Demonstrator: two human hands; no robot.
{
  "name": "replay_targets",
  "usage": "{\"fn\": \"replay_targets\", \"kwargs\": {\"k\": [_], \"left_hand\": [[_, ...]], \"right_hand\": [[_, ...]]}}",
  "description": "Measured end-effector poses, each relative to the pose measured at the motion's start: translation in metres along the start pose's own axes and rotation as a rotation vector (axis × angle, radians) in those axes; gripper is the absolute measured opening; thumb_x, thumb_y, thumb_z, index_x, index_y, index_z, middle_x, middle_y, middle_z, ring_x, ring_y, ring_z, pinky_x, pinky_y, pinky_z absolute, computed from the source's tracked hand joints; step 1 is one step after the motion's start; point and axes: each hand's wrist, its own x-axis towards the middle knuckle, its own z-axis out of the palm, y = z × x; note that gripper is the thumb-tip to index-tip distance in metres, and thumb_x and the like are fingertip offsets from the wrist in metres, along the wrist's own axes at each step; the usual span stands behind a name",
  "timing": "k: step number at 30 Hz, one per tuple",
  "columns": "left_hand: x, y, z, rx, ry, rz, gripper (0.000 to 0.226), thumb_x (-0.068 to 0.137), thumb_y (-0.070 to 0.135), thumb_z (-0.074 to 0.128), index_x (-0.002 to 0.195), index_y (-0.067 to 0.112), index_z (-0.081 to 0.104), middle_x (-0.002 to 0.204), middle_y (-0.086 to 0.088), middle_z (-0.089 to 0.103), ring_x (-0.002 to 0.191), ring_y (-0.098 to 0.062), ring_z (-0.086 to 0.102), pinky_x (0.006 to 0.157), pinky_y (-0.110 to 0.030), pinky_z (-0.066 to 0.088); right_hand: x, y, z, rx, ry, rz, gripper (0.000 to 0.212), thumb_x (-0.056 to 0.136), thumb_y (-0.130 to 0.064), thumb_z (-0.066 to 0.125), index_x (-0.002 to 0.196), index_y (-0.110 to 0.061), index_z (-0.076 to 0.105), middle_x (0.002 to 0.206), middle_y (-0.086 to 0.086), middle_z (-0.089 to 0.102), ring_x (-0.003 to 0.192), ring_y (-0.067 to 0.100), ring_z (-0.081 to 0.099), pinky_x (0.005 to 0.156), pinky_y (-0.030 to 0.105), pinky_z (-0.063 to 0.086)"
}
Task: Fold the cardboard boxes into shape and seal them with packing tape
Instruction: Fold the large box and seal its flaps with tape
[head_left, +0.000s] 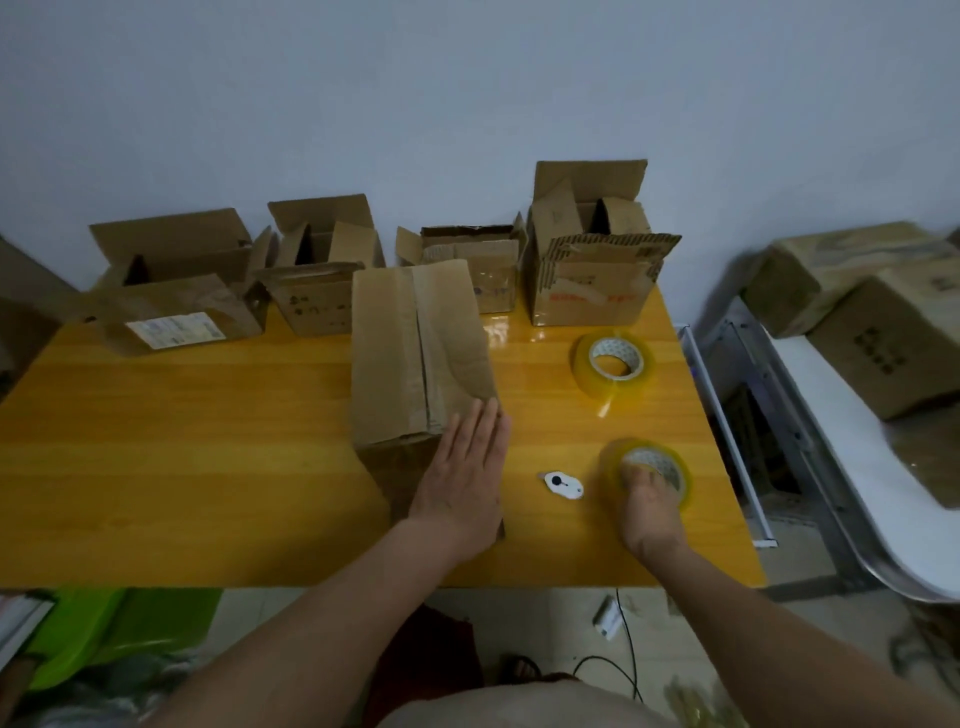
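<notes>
The box in hand (421, 358) stands near the middle of the yellow worktop (208, 467), folded into shape with its two top flaps closed and meeting along a centre seam; whether any fresh tape lies on that seam cannot be told, so sealing looks like the step now due. The left hand (462, 483) lies flat on the box's near right corner, fingers straight and together, pressing the flap down. The right hand (649, 509) reaches to the nearer tape roll (649, 470) at the right of the worktop, with fingers curled into its core and round its rim, gripping it. A second tape roll (613, 364) lies farther back, apart from the hand, with a loose tail of tape hanging from it. Between box and nearer roll sits a small white cutter (561, 484). Along the wall stand four more boxes, all with top flaps open: the far-left box (176, 312) bearing a white label, the second box (317, 296), the low third box (478, 270) and the tall right box (592, 280). Their insides are dark and nothing can be made out in them. They seem left to close and tape, so the task is at an early stage. More cartons (857, 312) lie on a surface at the right.
</notes>
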Motion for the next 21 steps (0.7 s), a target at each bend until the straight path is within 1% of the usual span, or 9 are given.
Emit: {"fn": "replay_targets", "kwargs": {"k": [3,5,9,13,15,17,18,19,21], "left_hand": [[-0.001,-0.002,0.003,0.079,0.008,0.012,0.094,0.092,0.037,0.038,0.140,0.005,-0.036,0.143,-0.014,-0.048,0.131,-0.028,-0.046,0.105,-0.042,-0.034],[-0.001,-0.002,0.002,0.111,0.004,0.016,0.094,0.093,0.038,0.037,0.138,0.004,-0.038,0.142,-0.015,-0.049,0.131,-0.030,-0.046,0.105,-0.043,-0.033],[-0.002,-0.001,0.002,0.127,-0.024,0.008,0.092,0.094,0.037,0.036,0.138,0.004,-0.038,0.141,-0.015,-0.050,0.130,-0.030,-0.046,0.107,-0.043,-0.030],[-0.001,-0.004,0.001,0.103,-0.054,0.013,0.097,0.092,0.040,0.040,0.138,0.007,-0.039,0.143,-0.013,-0.048,0.132,-0.027,-0.045,0.109,-0.041,-0.028],[-0.001,-0.007,-0.001,0.054,-0.072,0.037,0.101,0.091,0.044,0.042,0.137,0.011,-0.041,0.146,-0.009,-0.046,0.131,-0.022,-0.046,0.108,-0.037,-0.029],[0.001,-0.009,-0.005,-0.079,-0.083,0.046,0.101,0.090,0.045,0.048,0.143,0.017,-0.033,0.153,-0.003,-0.035,0.133,-0.015,-0.042,0.106,-0.031,-0.029],[0.003,-0.009,-0.008,-0.187,-0.079,0.026,0.099,0.089,0.044,0.053,0.147,0.020,-0.024,0.157,0.000,-0.025,0.137,-0.012,-0.035,0.108,-0.028,-0.026],[0.005,-0.008,-0.012,-0.315,-0.060,-0.021,0.096,0.088,0.040,0.057,0.151,0.022,-0.014,0.160,0.003,-0.015,0.142,-0.010,-0.023,0.110,-0.026,-0.019],[0.012,-0.004,-0.024,-0.563,0.011,-0.126,0.089,0.088,0.029,0.062,0.152,0.027,0.001,0.160,0.006,0.005,0.146,-0.013,0.002,0.110,-0.025,0.001]], "right_hand": [[-0.001,0.019,0.005,-0.136,-0.075,0.029,0.050,0.097,-0.008,0.042,0.145,-0.013,0.028,0.148,0.011,0.033,0.141,0.030,0.021,0.115,0.044,0.021],[0.000,0.023,0.007,-0.197,-0.063,-0.005,0.052,0.097,-0.007,0.043,0.145,-0.016,0.027,0.150,0.006,0.031,0.143,0.027,0.019,0.115,0.044,0.021],[0.003,0.029,0.003,-0.241,-0.028,-0.045,0.053,0.094,-0.002,0.041,0.142,-0.022,0.032,0.147,0.003,0.037,0.140,0.025,0.025,0.112,0.041,0.026],[0.005,0.032,-0.001,-0.285,-0.056,-0.024,0.040,0.096,-0.004,0.037,0.129,-0.024,0.048,0.135,0.002,0.049,0.133,0.023,0.035,0.101,0.037,0.034],[0.003,0.033,-0.003,-0.167,-0.023,-0.018,0.042,0.095,0.000,0.037,0.127,-0.022,0.052,0.133,0.007,0.050,0.131,0.026,0.037,0.098,0.039,0.036],[0.001,0.033,-0.008,0.093,0.020,-0.011,0.045,0.094,0.003,0.039,0.134,-0.016,0.049,0.137,0.017,0.045,0.127,0.034,0.042,0.100,0.040,0.037],[-0.001,0.032,-0.013,0.222,0.048,-0.027,0.043,0.095,0.002,0.042,0.135,-0.010,0.050,0.137,0.020,0.046,0.125,0.035,0.046,0.100,0.039,0.038],[-0.002,0.029,-0.019,0.327,0.074,-0.051,0.039,0.095,0.002,0.045,0.133,-0.005,0.052,0.135,0.021,0.050,0.123,0.036,0.048,0.100,0.038,0.038],[-0.004,0.021,-0.033,0.460,0.106,-0.100,0.035,0.094,0.003,0.049,0.128,-0.001,0.055,0.132,0.019,0.056,0.123,0.034,0.050,0.101,0.038,0.039]]}}
